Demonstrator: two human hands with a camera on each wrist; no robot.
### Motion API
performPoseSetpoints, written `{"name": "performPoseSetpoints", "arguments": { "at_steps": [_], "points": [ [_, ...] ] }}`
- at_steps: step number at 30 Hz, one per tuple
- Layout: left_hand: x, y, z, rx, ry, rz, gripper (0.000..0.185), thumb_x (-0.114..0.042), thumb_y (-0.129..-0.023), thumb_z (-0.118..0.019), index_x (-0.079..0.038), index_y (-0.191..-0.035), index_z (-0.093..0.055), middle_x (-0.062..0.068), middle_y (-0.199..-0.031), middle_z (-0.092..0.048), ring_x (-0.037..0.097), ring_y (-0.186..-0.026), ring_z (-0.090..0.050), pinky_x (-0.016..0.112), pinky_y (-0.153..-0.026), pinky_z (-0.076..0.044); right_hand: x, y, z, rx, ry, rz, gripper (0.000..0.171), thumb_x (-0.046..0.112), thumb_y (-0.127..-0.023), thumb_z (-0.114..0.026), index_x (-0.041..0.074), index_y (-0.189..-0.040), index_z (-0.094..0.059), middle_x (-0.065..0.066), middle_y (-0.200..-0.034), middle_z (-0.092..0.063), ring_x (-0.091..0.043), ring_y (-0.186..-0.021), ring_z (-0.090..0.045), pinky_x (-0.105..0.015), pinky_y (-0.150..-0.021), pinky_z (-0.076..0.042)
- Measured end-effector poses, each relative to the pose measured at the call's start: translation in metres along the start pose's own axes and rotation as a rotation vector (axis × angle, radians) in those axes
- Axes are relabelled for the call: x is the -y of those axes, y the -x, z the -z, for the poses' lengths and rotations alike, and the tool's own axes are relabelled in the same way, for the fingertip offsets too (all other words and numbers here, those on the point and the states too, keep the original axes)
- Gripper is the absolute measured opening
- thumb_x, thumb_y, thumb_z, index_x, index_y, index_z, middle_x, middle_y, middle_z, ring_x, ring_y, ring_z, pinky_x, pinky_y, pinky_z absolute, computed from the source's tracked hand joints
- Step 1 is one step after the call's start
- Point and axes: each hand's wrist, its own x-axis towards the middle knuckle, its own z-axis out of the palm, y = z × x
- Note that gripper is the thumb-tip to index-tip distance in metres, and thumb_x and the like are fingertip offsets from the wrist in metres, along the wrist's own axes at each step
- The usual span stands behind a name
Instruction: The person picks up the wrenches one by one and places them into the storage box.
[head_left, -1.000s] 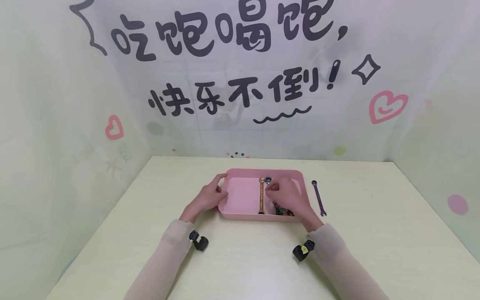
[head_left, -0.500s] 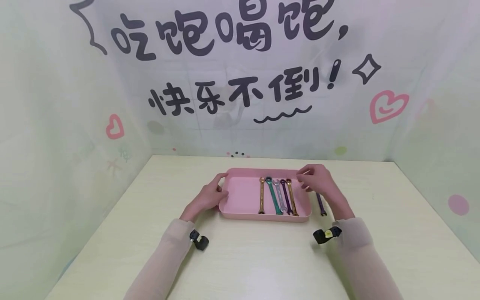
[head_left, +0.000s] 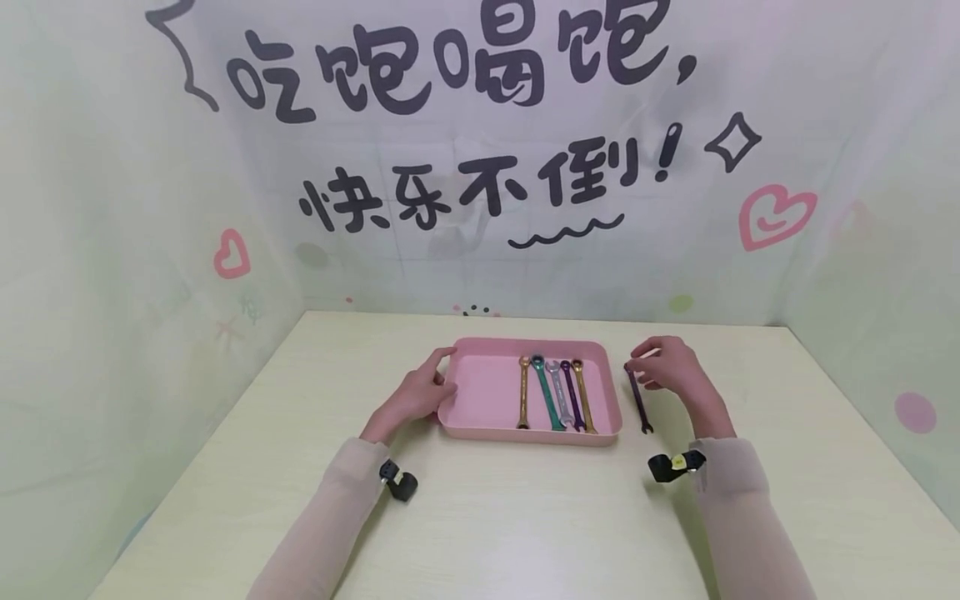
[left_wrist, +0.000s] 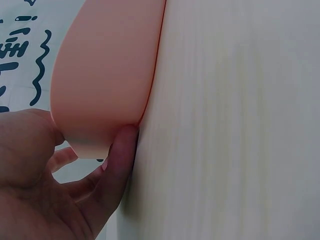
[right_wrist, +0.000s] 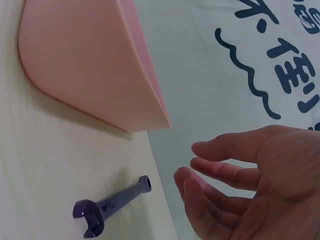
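A purple spanner lies flat on the table, just right of the pink tray and apart from it, its open end toward the person. The right hand hovers at its far end with fingers loosely bent and holding nothing; from the wrist view the fingertips are near the spanner but not on it.

The left hand steadies the tray's left wall, thumb against its corner where it meets the table and the other fingers at the rim; whether they truly curl over the rim I can't quite tell from here.

In the tray, side by side, lie five more spanners: gold, green, silver, another purple and a bronze one.

The loose spanner looks like stiff painted metal, small and slim, so probably light but slick, and hard to lift off the flat top. A pinch across the narrow shank near its middle should balance it best.

On the backdrop, big dark characters read 吃饱喝饱, and below, 快乐不倒!. No marking on the tools is legible.
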Motion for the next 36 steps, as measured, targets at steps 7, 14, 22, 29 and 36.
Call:
{"name": "performPoseSetpoints", "arguments": {
  "at_steps": [7, 14, 22, 29, 36],
  "points": [
    [0.002, -0.001, -0.001, -0.005, -0.003, 0.002, 0.069, -0.018, -0.102, -0.058, -0.026, -0.163, -0.028, 0.013, -0.1, -0.059, 0.02, -0.071, -0.062, 0.027, -0.059, -0.052, -0.011, 0.0, 0.003, 0.045, 0.086, -0.076, 0.036, 0.014, -0.094, -0.069, -0.011, -0.12, -0.063, -0.021, -0.096, -0.072, -0.016, -0.072, -0.067, -0.03, -0.069, -0.061],
    [0.002, -0.001, -0.001, -0.003, 0.002, 0.004, 0.069, -0.018, -0.101, -0.058, -0.026, -0.163, -0.028, 0.014, -0.101, -0.059, 0.02, -0.072, -0.062, 0.027, -0.059, -0.052, -0.019, 0.001, 0.003, 0.133, 0.18, -0.107, 0.028, 0.02, -0.091, -0.075, -0.005, -0.101, -0.07, -0.007, -0.079, -0.066, -0.016, -0.068, -0.061, -0.027, -0.065, -0.054],
    [0.002, -0.002, -0.001, -0.004, 0.003, -0.001, 0.069, -0.017, -0.101, -0.058, -0.025, -0.163, -0.028, 0.013, -0.1, -0.059, 0.02, -0.07, -0.062, 0.027, -0.058, -0.052, -0.022, -0.001, -0.004, 0.14, 0.191, -0.124, 0.021, 0.019, -0.087, -0.079, 0.0, -0.084, -0.07, -0.003, -0.068, -0.061, -0.014, -0.061, -0.058, -0.026, -0.06, -0.053],
    [0.002, -0.001, 0.0, 0.0, 0.004, -0.01, 0.069, -0.016, -0.101, -0.058, -0.025, -0.163, -0.028, 0.013, -0.1, -0.06, 0.019, -0.069, -0.063, 0.027, -0.057, -0.053, -0.02, -0.001, -0.009, 0.109, 0.198, -0.147, 0.015, 0.012, -0.088, -0.074, -0.002, -0.085, -0.071, -0.005, -0.067, -0.062, -0.014, -0.06, -0.058, -0.025, -0.059, -0.053],
    [0.002, -0.001, 0.0, 0.0, 0.006, -0.004, 0.07, -0.016, -0.101, -0.058, -0.025, -0.163, -0.028, 0.013, -0.1, -0.06, 0.02, -0.069, -0.063, 0.027, -0.057, -0.054, -0.018, -0.001, -0.009, 0.104, 0.239, -0.14, 0.017, 0.015, -0.088, -0.072, 0.0, -0.081, -0.071, -0.003, -0.065, -0.06, -0.013, -0.058, -0.061, -0.025, -0.058, -0.052]
  ]
}}
